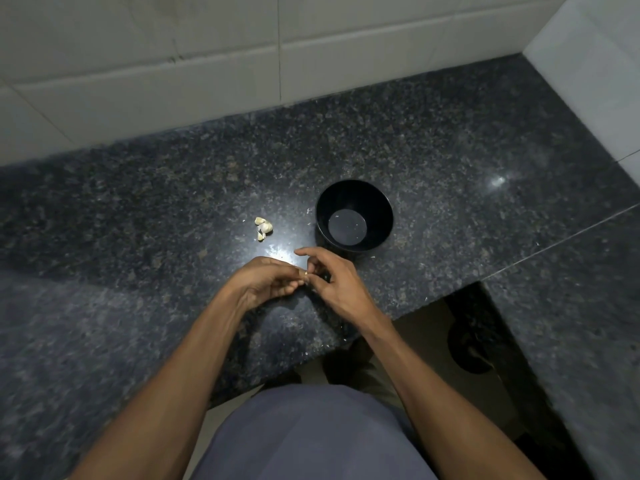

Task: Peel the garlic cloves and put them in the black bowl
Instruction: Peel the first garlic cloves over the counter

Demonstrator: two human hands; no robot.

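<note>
Head view: black bowl (354,216) empty; hands pinch clove (306,273)

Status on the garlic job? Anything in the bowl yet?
Done: nothing visible in the black bowl. In hand: left hand and right hand pinch a small clove between them, mostly hidden. Left: garlic pieces lie on the counter left of the bowl.

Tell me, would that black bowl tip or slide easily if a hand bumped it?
The black bowl probably slides easily: the granite counter looks polished. It may tip, since its base looks narrower than its rim. It looks empty, so likely light.
</note>
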